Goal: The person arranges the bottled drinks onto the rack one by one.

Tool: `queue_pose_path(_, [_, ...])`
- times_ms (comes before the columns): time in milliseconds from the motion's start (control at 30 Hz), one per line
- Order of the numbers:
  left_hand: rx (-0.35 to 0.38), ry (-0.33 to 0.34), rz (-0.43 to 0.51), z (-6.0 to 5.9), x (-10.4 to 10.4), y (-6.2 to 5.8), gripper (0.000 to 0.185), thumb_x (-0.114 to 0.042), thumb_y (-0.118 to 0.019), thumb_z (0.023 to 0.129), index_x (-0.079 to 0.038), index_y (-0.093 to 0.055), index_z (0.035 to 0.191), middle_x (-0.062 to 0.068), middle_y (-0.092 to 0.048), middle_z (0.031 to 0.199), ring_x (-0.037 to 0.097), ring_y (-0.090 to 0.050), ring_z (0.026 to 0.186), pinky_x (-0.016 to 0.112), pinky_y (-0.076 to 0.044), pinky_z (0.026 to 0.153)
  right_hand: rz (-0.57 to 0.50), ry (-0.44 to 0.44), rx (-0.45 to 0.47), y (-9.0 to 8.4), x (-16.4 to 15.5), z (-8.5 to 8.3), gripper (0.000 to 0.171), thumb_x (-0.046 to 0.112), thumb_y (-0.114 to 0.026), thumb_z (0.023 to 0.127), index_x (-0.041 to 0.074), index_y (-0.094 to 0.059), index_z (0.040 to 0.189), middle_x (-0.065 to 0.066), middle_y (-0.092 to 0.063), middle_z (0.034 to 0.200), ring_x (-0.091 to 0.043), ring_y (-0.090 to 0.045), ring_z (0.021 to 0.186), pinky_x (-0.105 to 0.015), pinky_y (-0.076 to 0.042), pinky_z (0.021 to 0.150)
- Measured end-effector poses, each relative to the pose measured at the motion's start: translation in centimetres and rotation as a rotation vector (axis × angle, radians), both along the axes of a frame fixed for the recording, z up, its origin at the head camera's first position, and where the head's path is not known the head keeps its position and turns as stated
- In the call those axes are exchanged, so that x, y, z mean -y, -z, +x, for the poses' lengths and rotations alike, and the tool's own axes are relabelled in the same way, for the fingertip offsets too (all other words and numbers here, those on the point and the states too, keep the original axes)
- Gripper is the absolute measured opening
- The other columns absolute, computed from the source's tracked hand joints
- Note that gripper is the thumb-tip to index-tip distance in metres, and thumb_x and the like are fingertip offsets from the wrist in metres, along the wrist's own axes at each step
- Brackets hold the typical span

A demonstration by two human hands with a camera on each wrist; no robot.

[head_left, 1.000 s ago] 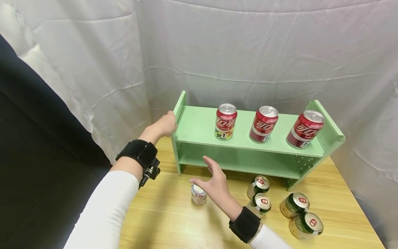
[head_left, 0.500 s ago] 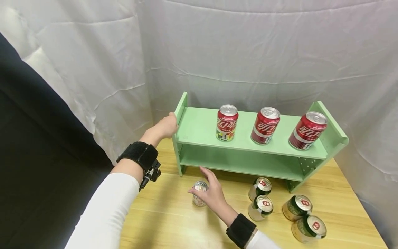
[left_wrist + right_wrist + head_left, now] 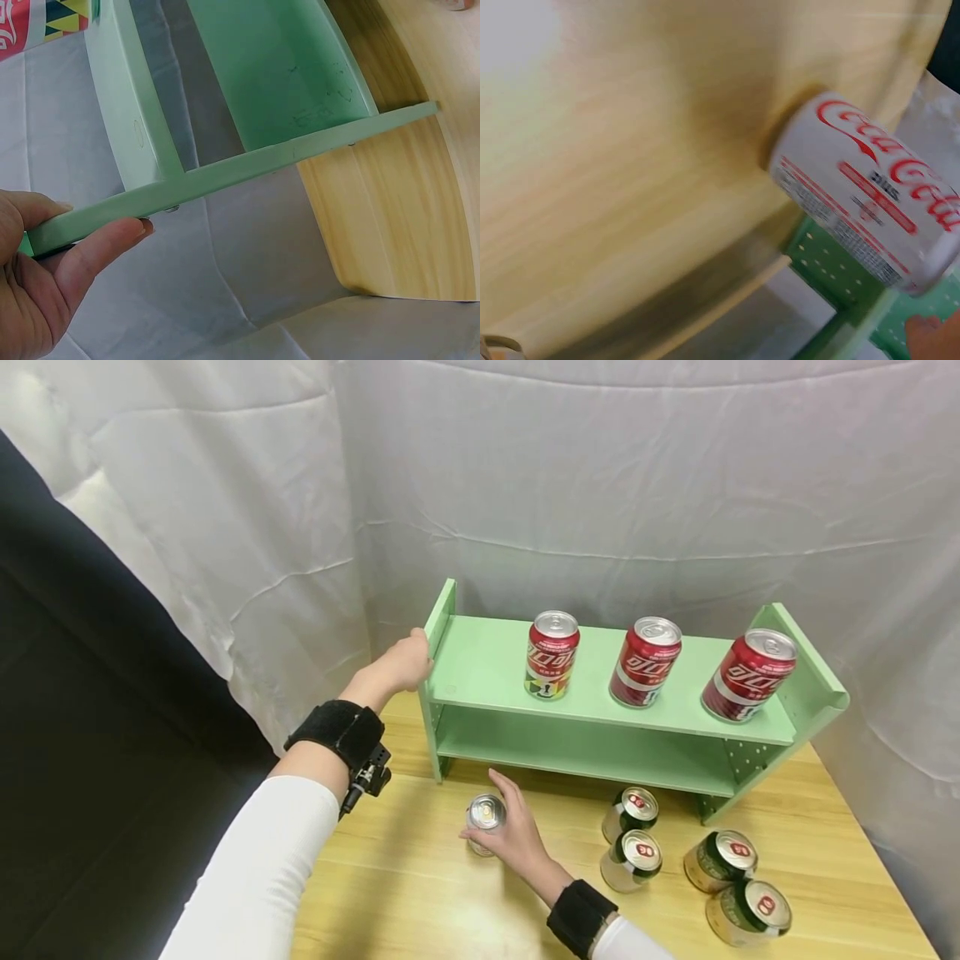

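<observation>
Nearest to the viewer are the two white sleeves, the left one and the right one, and beyond each cuff a black band goes around the wrist. The right hand is low above the wooden table, its thumb and its fingers curved and spread apart, with a wide gap between them. In this gap, from the head view, is a white can with red Coca-Cola letters, which stands upright on the table. I cannot tell if the skin touches it; in the right wrist view no fingers lie on the can. To the right of this hand stand four green-and-gold cans in two pairs, the left pair and the right pair.

Behind the white can is the green shelf, which has two boards. The left hand holds the top of its left side panel; the left wrist view shows the panel between the thumb and the other fingers. On the upper board three red cans stand in a row, well apart: the left, the middle and the right, the last near the right side panel. Farthest away hangs a pale grey curtain.
</observation>
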State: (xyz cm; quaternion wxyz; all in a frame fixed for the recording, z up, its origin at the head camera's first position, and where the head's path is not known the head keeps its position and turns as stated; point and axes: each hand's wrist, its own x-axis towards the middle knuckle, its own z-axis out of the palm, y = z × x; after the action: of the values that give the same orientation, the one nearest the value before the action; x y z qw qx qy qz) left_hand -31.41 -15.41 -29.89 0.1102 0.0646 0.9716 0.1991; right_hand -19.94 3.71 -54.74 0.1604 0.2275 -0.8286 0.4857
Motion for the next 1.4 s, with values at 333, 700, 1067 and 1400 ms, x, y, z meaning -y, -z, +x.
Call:
queue_pose_path(333, [0.026, -0.044, 0.018, -0.3, -0.5, -0.1, 0.047, -0.005, -0.032, 0.095, 0.013, -0.015, 0.135, 0.016, -0.054, 0.085, 0.024, -0.056, 0.07, 0.031, -0.05, 0.063, -0.018, -0.037, 0.068, 3.2, -0.7, -0.6, 0.102, 0.022, -0.09, 0.058, 0.0, -0.035, 0.14, -0.017, -0.036, 0.146, -0.034, -0.042, 0.128, -0.05, -0.038, 0.102])
queue_pose_path(700, [0.005, -0.042, 0.009, -0.4, -0.7, 0.1, 0.046, -0.008, -0.031, 0.097, 0.011, -0.016, 0.136, 0.012, -0.05, 0.081, 0.021, -0.052, 0.067, 0.027, -0.046, 0.059, -0.078, -0.056, 0.206, 6.2, -0.7, -1.2, 0.107, 0.02, -0.089, 0.06, -0.002, -0.026, 0.143, -0.026, -0.04, 0.136, -0.04, -0.047, 0.119, -0.054, -0.039, 0.099])
queue_pose_path(1067, [0.015, -0.052, 0.022, -0.1, -0.4, 0.4, 0.043, -0.007, -0.031, 0.097, 0.01, -0.018, 0.135, 0.014, -0.052, 0.086, 0.024, -0.054, 0.072, 0.03, -0.048, 0.063, -0.101, -0.09, 0.327, 7.7, -0.7, -1.2, 0.097, 0.014, -0.088, 0.061, -0.005, -0.031, 0.137, -0.022, -0.051, 0.128, -0.039, -0.051, 0.117, -0.053, -0.04, 0.099])
queue_pose_path(1400, [-0.004, -0.061, -0.01, -0.1, -0.3, 0.1, 0.041, -0.007, -0.031, 0.095, 0.01, -0.022, 0.132, 0.019, -0.055, 0.093, 0.028, -0.057, 0.079, 0.034, -0.048, 0.069, -0.134, -0.073, 0.344, 7.6, -0.4, -1.5, 0.084, 0.01, -0.089, 0.059, 0.001, -0.042, 0.129, -0.015, -0.058, 0.121, -0.033, -0.056, 0.111, -0.045, -0.045, 0.096])
